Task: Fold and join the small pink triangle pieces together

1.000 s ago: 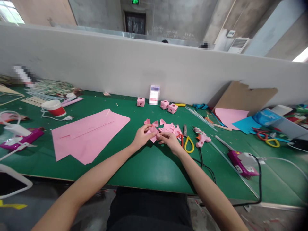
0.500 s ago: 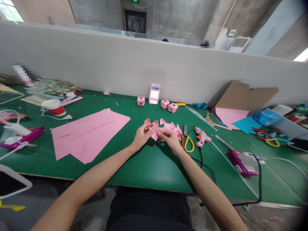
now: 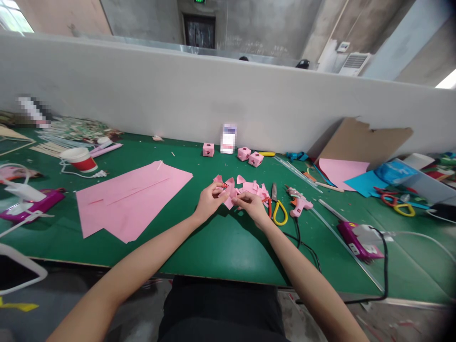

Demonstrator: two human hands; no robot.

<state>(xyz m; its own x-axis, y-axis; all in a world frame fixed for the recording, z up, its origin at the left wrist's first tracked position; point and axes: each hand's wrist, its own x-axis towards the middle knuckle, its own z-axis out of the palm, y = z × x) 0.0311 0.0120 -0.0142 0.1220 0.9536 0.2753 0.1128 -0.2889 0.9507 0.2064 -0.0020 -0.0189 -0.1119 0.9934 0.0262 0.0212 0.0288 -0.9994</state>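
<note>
Between both hands is a small folded pink paper piece (image 3: 230, 200). My left hand (image 3: 210, 199) pinches its left side, and my right hand (image 3: 251, 204) pinches its right side with thumb and forefinger. Just beyond the fingers lie small curved pink pieces (image 3: 240, 179) and a pile of pink paper scraps (image 3: 261, 191). Three pink paper boxes with dark diamond openings, one of them the left box (image 3: 208, 150), stand near the partition. Scissors with yellow and red handles (image 3: 280, 212) lie right of my right hand, beside a pink glue gun (image 3: 299, 203).
Large pink sheets (image 3: 131, 199) cover the table's left part. Farther left are a paper cup (image 3: 80, 159) and a purple power strip (image 3: 35, 206). On the right are another power strip (image 3: 361, 244), black cable, clear glue sticks, brown cardboard (image 3: 359, 142) and blue paper.
</note>
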